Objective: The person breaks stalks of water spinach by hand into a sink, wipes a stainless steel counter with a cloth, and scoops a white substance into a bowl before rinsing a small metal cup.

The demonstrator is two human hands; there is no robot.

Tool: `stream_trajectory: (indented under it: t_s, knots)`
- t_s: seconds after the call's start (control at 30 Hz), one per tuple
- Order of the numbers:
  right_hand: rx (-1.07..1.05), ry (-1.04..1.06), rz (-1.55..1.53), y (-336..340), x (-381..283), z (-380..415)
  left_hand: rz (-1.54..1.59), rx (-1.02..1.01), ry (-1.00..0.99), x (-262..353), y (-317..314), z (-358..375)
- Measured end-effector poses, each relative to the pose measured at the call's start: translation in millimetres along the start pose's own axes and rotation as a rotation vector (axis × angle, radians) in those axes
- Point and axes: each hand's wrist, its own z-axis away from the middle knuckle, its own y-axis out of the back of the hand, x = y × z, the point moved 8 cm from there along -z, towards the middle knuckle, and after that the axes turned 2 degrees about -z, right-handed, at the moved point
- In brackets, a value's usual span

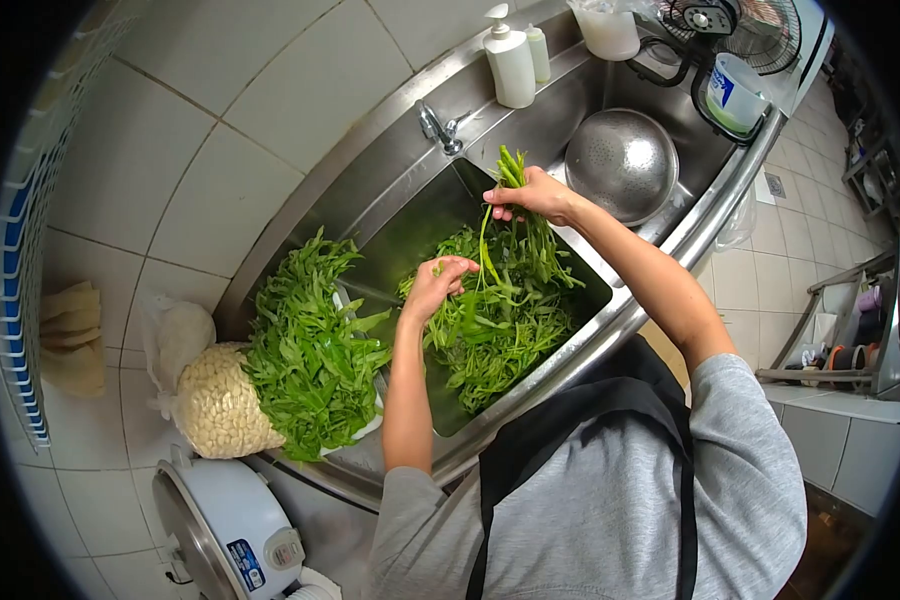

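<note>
My right hand [530, 195] is closed around a bunch of long-stemmed leafy greens [547, 250], which look like water spinach. The cut stems stick up above the fist and the leaves hang down over the sink basin [440, 210]. Lower and to the left, my left hand [438, 287] has its fingers curled together, with a bit of green stem showing at them. One long pale stem [486, 245] dangles from the bunch close to its fingertips. Below both hands, more greens [500, 350] lie heaped in the basin.
A second pile of greens [310, 350] sits on a white tray left of the basin. Beside it are a bag of pale peeled cloves or nuts [225, 402] and a rice cooker [230, 525]. A faucet [440, 128], a pump bottle [510, 65] and a metal colander [622, 165] are farther back.
</note>
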Motion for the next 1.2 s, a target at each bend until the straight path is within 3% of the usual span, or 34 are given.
stream_trajectory:
  t_s: [0.1, 0.2, 0.27, 0.5, 0.57, 0.7, 0.87, 0.93, 0.97, 1.0, 1.07, 1.1, 1.2]
  knots:
    - [0.037, 0.016, 0.044, -1, -3, -2, -0.083, 0.019, 0.06, -2, -4, -3]
    - [0.053, 0.034, 0.065, -2, -4, -6, -0.242, 0.098, -0.003, 4, -6, -8]
    - [0.061, 0.037, 0.055, -1, -2, -7, -0.38, 0.124, -0.2, 12, -6, -13]
    - [0.094, 0.046, 0.032, 1, 1, -1, -0.355, 0.232, -0.109, 3, 7, -16]
    - [0.117, 0.042, -0.023, 4, 3, 2, 0.155, 0.519, 0.022, -38, 41, -14]
    - [0.063, -0.013, -0.124, 11, 10, 4, 0.295, 0.66, -0.017, -39, 45, 6]
    - [-0.101, -0.128, -0.149, -17, 17, 1, 0.043, 0.526, -0.086, 2, 36, 14]
    - [-0.195, -0.105, -0.122, -37, 10, 2, -0.32, 0.292, -0.259, 43, 4, 11]
    - [-0.227, -0.093, -0.123, -43, 7, 1, -0.44, 0.307, -0.339, 50, -1, 11]
    - [-0.257, -0.081, -0.125, -47, 5, 1, -0.439, 0.312, -0.338, 53, 0, 14]
    - [-0.235, -0.092, -0.135, -43, 4, 1, -0.473, 0.318, -0.136, 44, 9, 18]
    - [-0.21, -0.103, -0.146, -37, 4, 1, -0.465, 0.374, -0.198, 40, 18, 23]
    - [-0.206, -0.158, -0.21, -9, 10, 3, -0.77, 0.424, -0.031, 10, 45, 47]
